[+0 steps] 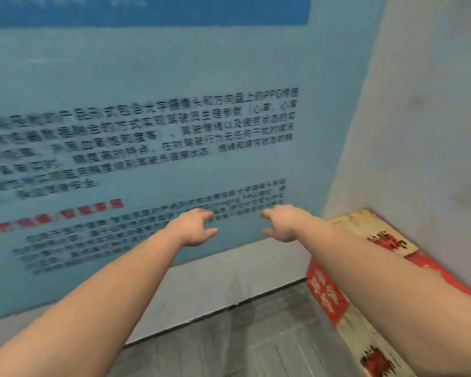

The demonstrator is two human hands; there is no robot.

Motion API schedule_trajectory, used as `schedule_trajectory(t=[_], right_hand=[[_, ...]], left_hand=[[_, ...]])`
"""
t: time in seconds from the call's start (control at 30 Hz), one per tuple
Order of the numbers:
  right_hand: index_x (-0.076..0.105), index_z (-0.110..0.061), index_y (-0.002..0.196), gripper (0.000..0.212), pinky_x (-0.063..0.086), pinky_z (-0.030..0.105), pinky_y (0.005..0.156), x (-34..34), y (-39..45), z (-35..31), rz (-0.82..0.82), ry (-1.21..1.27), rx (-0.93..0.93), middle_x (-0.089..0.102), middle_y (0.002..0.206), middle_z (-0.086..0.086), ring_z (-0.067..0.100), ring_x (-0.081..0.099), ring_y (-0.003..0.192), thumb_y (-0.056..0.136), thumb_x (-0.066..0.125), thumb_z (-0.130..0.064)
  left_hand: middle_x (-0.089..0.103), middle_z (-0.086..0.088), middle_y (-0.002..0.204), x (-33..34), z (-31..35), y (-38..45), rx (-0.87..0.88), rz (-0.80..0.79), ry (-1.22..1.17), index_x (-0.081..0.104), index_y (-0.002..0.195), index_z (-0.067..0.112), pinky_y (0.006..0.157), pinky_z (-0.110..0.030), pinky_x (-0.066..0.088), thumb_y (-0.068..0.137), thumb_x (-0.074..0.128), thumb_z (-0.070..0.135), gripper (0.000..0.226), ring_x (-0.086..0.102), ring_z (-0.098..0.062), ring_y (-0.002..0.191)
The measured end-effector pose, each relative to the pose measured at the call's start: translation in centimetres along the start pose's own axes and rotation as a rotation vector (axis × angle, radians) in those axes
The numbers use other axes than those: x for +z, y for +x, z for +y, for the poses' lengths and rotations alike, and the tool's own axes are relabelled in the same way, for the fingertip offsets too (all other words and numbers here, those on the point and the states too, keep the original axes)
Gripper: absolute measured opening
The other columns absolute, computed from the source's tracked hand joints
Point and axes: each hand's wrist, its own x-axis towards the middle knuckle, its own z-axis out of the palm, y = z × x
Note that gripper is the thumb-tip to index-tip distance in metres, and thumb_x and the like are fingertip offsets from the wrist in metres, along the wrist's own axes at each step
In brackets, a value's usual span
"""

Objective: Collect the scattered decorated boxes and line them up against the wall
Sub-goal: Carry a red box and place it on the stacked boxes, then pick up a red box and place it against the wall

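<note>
A decorated box (pixel 365 227) with a cream top and red patterns sits on the floor in the right corner, against the white wall (pixel 424 131). Its red side panel (pixel 326 297) faces left, and my right forearm crosses over part of it. More cream and red box surface (pixel 373 352) shows at the lower right. My left hand (pixel 193 227) and my right hand (pixel 280 224) are both stretched out in front of me with loosely spread fingers. They hold nothing and hang in the air before the blue poster.
A large light-blue poster (pixel 147 118) with black and red text covers the wall ahead. Below it runs a pale skirting strip (pixel 215 289), then grey wood-look floor (pixel 242 341). The white side wall closes the corner on the right.
</note>
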Motion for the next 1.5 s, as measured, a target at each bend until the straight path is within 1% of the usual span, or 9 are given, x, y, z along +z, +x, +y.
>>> schedule_trajectory(t=[0.13, 0.2, 0.33, 0.47, 0.8, 1.1, 1.17, 1.3, 1.5], right_hand=[[0.038, -0.024, 0.142, 0.051, 0.041, 0.047, 0.102, -3.6, 1.0, -21.2, 0.042, -0.127, -0.32, 0.045, 0.139, 0.011, 0.033, 0.041, 0.13, 0.097, 0.046, -0.047], [0.038, -0.024, 0.141, 0.05, 0.042, 0.047, 0.101, -5.1, 0.2, -31.9, 0.079, -0.168, -0.485, 0.046, 0.137, 0.011, 0.033, 0.042, 0.129, 0.097, 0.045, -0.048], [0.039, -0.026, 0.141, 0.05, 0.042, 0.047, 0.102, -6.6, -3.6, -51.1, 0.13, -0.238, -0.794, 0.046, 0.138, 0.01, 0.033, 0.042, 0.13, 0.097, 0.046, -0.048], [0.039, -0.027, 0.141, 0.051, 0.041, 0.047, 0.104, -5.7, -7.5, -66.6, 0.142, -0.312, -1.028, 0.044, 0.14, 0.01, 0.033, 0.041, 0.131, 0.096, 0.046, -0.049], [0.04, -0.024, 0.141, 0.052, 0.044, 0.045, 0.101, 2.0, -14.6, -101.9, 0.062, -0.48, -1.504, 0.048, 0.139, 0.011, 0.034, 0.046, 0.128, 0.096, 0.047, -0.049], [0.035, -0.028, 0.145, 0.055, 0.042, 0.046, 0.102, 11.1, -32.9, -125.6, -0.047, -0.644, -1.811, 0.044, 0.143, 0.01, 0.033, 0.043, 0.13, 0.096, 0.047, -0.049], [0.034, -0.028, 0.146, 0.055, 0.042, 0.047, 0.103, 13.3, -37.5, -130.2, -0.049, -0.654, -1.852, 0.044, 0.144, 0.009, 0.033, 0.043, 0.13, 0.096, 0.047, -0.048], [0.033, -0.028, 0.147, 0.056, 0.043, 0.049, 0.102, 18.3, -45.2, -138.8, -0.064, -0.714, -1.897, 0.044, 0.145, 0.009, 0.033, 0.043, 0.13, 0.096, 0.047, -0.049], [0.034, -0.028, 0.145, 0.056, 0.043, 0.049, 0.1, 24.4, -54.6, -149.3, -0.115, -0.792, -1.943, 0.046, 0.143, 0.008, 0.033, 0.043, 0.129, 0.096, 0.047, -0.05]], left_hand=[[0.019, -0.001, 0.158, -2.6, -17.8, -16.2, -0.373, 0.044, -0.009, 0.027, 0.148, 0.031, 0.113, -0.045, 0.029, 0.093, 0.045, 0.054, 0.062, 0.026, -0.025, 0.142], [0.019, 0.001, 0.158, -4.1, -24.9, -24.6, -0.539, 0.102, -0.01, 0.026, 0.148, 0.032, 0.112, -0.045, 0.029, 0.093, 0.044, 0.055, 0.063, 0.026, -0.025, 0.141], [0.025, 0.0, 0.155, -5.5, -35.5, -40.8, -0.857, 0.192, -0.025, 0.031, 0.147, 0.029, 0.112, -0.043, 0.03, 0.092, 0.045, 0.054, 0.061, 0.031, -0.025, 0.139], [0.031, -0.003, 0.153, -3.4, -43.1, -54.5, -1.121, 0.206, -0.081, 0.033, 0.146, 0.026, 0.112, -0.039, 0.031, 0.092, 0.046, 0.054, 0.063, 0.034, -0.025, 0.138], [0.023, -0.002, 0.157, 5.3, -55.0, -78.5, -1.64, 0.111, -0.34, 0.031, 0.148, 0.026, 0.114, -0.041, 0.028, 0.091, 0.046, 0.057, 0.066, 0.028, -0.025, 0.141], [0.028, 0.0, 0.154, 13.3, -58.0, -103.2, -2.024, 0.104, -0.494, 0.034, 0.146, 0.026, 0.111, -0.041, 0.033, 0.09, 0.044, 0.058, 0.065, 0.034, -0.027, 0.137], [0.028, 0.0, 0.154, 15.2, -59.5, -108.9, -2.057, 0.108, -0.515, 0.034, 0.145, 0.027, 0.11, -0.044, 0.034, 0.089, 0.043, 0.06, 0.066, 0.033, -0.026, 0.138], [0.035, -0.002, 0.151, 18.6, -62.9, -119.3, -2.094, 0.136, -0.538, 0.039, 0.143, 0.027, 0.109, -0.042, 0.035, 0.089, 0.044, 0.058, 0.063, 0.036, -0.026, 0.136], [0.026, -0.001, 0.155, 23.2, -66.2, -131.8, -2.159, 0.113, -0.656, 0.031, 0.147, 0.028, 0.11, -0.044, 0.033, 0.091, 0.042, 0.057, 0.064, 0.03, -0.024, 0.14]])
